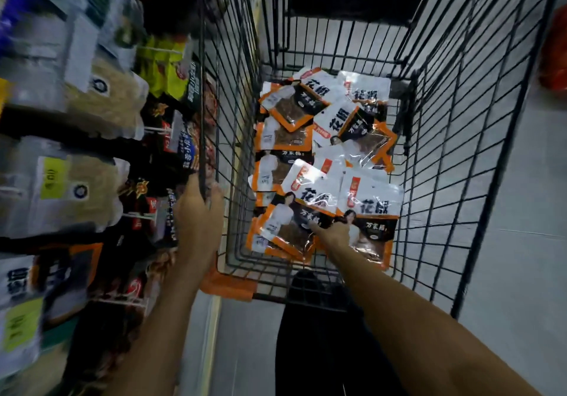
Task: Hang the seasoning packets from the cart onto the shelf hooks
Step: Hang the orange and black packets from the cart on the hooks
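Nearest the viewer, the left forearm point(159, 319) and right forearm point(429, 334) reach forward and down from the bottom edge. Out to the left of both hands, a blurred shelf point(61, 138) is crowded with hanging bags, and pale shelf hooks point(153, 130) poke out between them. Just right of the shelf, the left hand point(199, 208) has its fingers wrapped round the top wire of the left wall of the black wire cart point(460, 150), holding it. Between and beyond the two hands, the seasoning packets point(325, 138) lie in a loose overlapping heap on the cart floor. They are white and orange with clear windows, and none has been lifted. The right hand point(336, 234) is deep in the cart, resting on the nearest packets where two of them meet. Its fingers are bent down onto them, but it cannot be told whether they have pinched one yet. This appears to be the picking step. The next move likely calls for closing on a single slippery packet, lifting it clear of the cart wall, carrying it left to the shelf and threading its hang hole onto a hook.
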The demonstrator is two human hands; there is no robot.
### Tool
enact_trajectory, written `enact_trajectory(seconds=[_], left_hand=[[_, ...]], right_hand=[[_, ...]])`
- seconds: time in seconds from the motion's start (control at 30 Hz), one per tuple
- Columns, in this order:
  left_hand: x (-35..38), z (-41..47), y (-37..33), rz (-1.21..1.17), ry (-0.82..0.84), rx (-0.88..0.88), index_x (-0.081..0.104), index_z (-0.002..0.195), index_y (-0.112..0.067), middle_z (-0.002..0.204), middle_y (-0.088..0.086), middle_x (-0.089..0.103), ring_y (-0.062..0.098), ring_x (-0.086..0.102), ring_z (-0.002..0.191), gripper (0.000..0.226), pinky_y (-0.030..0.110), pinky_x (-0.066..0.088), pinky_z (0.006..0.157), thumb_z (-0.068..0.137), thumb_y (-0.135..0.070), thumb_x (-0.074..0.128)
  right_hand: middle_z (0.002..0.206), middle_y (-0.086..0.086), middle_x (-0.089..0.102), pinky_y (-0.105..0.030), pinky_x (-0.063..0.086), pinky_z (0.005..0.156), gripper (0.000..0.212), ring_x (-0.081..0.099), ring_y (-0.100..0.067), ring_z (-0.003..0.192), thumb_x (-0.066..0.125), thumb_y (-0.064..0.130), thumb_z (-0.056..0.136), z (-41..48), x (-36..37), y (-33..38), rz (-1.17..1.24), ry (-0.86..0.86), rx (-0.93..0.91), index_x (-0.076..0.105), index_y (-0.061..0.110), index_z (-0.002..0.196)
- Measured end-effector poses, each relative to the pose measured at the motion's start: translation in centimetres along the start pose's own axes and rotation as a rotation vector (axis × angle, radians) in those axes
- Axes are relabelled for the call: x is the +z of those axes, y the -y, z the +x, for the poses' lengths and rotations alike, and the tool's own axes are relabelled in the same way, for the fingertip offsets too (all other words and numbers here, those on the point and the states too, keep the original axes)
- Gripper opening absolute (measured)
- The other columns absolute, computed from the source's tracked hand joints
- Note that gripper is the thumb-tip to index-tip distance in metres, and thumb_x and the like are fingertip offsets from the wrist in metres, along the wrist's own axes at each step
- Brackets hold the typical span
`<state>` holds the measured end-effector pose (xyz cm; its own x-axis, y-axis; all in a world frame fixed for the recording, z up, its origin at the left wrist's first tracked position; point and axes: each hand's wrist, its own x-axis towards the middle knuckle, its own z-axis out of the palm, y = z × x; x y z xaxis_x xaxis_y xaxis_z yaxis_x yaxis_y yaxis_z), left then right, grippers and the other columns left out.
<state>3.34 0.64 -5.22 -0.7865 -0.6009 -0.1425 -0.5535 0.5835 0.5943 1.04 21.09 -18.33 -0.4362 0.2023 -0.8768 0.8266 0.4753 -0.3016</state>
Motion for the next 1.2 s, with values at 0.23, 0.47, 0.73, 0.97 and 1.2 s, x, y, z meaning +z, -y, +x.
enact_trajectory(seconds=[0.23, 0.47, 0.73, 0.97, 1.2], left_hand=[[-0.5, -0.1, 0.5, -0.020, 0.003, 0.104, 0.059, 0.116, -0.009, 0.087, 0.007, 0.062, 0.020, 0.057, 0.077, 0.027, 0.010, 0.033, 0.055, 0.102, -0.025, 0.043], [-1.8, 0.0, 0.3, 0.024, 0.040, 0.150, 0.063, 0.105, -0.008, 0.068, 0.006, 0.060, 0.026, 0.058, 0.065, 0.019, 0.036, 0.044, 0.056, 0.098, -0.020, 0.050], [-3.2, -0.6, -6.1, -0.006, 0.048, 0.271, 0.050, 0.130, -0.007, 0.126, 0.007, 0.057, 0.021, 0.053, 0.115, 0.045, 0.032, 0.044, 0.094, 0.091, -0.024, 0.063], [0.2, 0.8, -7.6, -0.511, 0.790, -0.253, 0.070, 0.087, -0.017, 0.084, -0.005, 0.075, 0.004, 0.070, 0.075, 0.031, 0.011, 0.050, 0.057, 0.063, -0.034, 0.079], [4.5, 1.1, -5.4, -0.344, 0.585, -0.378, 0.058, 0.078, -0.015, 0.076, -0.003, 0.062, 0.007, 0.060, 0.071, 0.022, 0.016, 0.043, 0.056, 0.078, -0.023, 0.078]], right_hand=[[0.124, -0.023, 0.061, -0.034, 0.046, 0.088, 0.061, 0.057, -0.036, 0.115, 0.073, 0.024, 0.085, 0.2, 2.3, 1.6, 0.166, -0.128, 0.078, 0.045, -0.006, 0.131], [0.116, -0.016, 0.066, -0.044, 0.050, 0.096, 0.029, 0.061, -0.031, 0.109, 0.061, 0.015, 0.093, -3.1, 0.5, 3.0, 0.277, -0.091, -0.240, 0.060, 0.002, 0.119], [0.112, -0.014, 0.068, -0.029, 0.058, 0.073, 0.027, 0.069, -0.022, 0.097, 0.058, 0.009, 0.093, -9.2, -8.1, 4.5, 0.639, 0.281, -0.452, 0.058, 0.004, 0.119], [0.111, -0.008, 0.068, -0.026, 0.057, 0.078, 0.027, 0.069, -0.017, 0.096, 0.057, 0.012, 0.094, -10.5, -9.5, 5.5, 0.555, 0.509, -0.486, 0.058, 0.007, 0.120], [0.114, -0.014, 0.061, -0.030, 0.050, 0.085, 0.030, 0.057, -0.025, 0.103, 0.059, 0.020, 0.095, -3.9, -8.6, 0.2, 0.189, -0.201, -0.231, 0.053, -0.001, 0.116]])
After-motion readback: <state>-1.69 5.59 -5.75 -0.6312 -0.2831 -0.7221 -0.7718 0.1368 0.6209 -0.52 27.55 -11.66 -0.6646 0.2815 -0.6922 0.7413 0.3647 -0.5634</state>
